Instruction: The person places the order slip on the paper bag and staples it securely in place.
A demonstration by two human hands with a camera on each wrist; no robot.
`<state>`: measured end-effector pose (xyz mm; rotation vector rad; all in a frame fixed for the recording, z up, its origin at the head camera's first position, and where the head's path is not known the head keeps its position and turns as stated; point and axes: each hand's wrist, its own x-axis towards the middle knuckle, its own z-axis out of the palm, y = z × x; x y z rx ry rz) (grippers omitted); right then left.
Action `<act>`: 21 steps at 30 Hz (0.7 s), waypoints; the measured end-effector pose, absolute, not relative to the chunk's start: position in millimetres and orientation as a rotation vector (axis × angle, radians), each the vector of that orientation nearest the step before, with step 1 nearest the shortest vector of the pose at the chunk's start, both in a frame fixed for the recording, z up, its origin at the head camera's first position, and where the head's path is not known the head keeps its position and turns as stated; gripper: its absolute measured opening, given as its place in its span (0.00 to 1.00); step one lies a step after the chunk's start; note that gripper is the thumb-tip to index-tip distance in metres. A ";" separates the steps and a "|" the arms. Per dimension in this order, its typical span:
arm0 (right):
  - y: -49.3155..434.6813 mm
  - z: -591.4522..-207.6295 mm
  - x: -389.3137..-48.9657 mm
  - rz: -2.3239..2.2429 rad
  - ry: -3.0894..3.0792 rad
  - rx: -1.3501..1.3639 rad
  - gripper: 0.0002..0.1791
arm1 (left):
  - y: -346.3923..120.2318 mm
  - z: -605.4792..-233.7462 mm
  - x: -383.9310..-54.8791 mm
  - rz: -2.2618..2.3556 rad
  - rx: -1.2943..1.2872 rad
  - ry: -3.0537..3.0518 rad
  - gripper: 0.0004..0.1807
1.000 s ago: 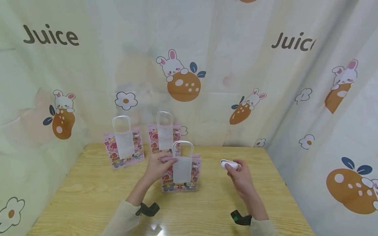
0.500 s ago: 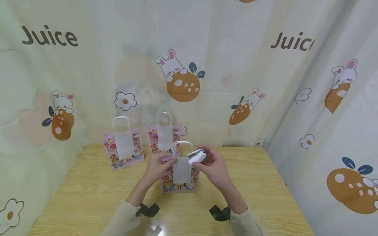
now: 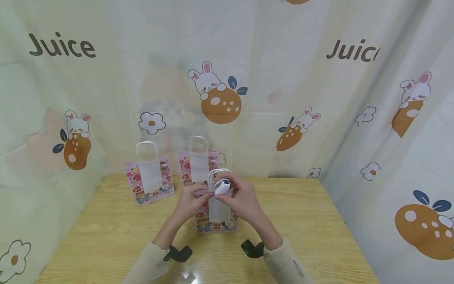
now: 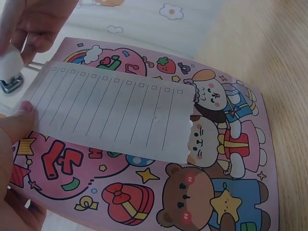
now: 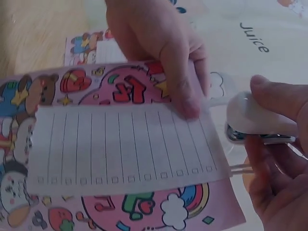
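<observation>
My left hand (image 3: 191, 203) pinches the top edge of a pink paper gift bag (image 3: 217, 228) printed with cartoon animals, its thumb lying on a lined white paper slip (image 5: 120, 144). The slip has a column of small checkboxes and one torn edge, and lies flat on the bag's front. In my right hand (image 3: 246, 201) is a small white stapler (image 5: 252, 118), held between thumb and fingers. The stapler's mouth shows metal and faces the bag's top edge, beside the slip; in the right wrist view a small gap separates them. White twisted handles (image 3: 220, 170) rise behind the stapler.
Two matching bags stand farther back, one at the left (image 3: 150, 179) and another in the middle (image 3: 199, 165), each with a white slip on its front. The wooden table (image 3: 291, 228) meets a printed curtain (image 3: 262, 130) at the back and sides.
My right hand has brought the stapler leftward from the table's right side to the top of the bag. My left hand keeps its pinch on the bag, almost unmoved.
</observation>
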<state>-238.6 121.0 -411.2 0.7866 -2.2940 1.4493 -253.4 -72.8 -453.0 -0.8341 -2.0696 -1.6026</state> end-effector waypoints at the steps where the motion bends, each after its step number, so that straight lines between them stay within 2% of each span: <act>1: 120.7 -411.5 -239.8 1.413 -2.305 0.799 0.27 | -73.0 -452.9 -253.2 -1.606 -0.839 -2.067 0.03; 10: 125.5 -416.7 -250.2 0.982 -2.367 0.870 0.30 | -73.2 -451.1 -253.6 -1.597 -0.829 -2.071 0.03; 21: 131.0 -430.0 -263.6 1.001 -2.440 1.110 0.33 | -73.2 -449.5 -252.3 -1.585 -0.787 -2.113 0.02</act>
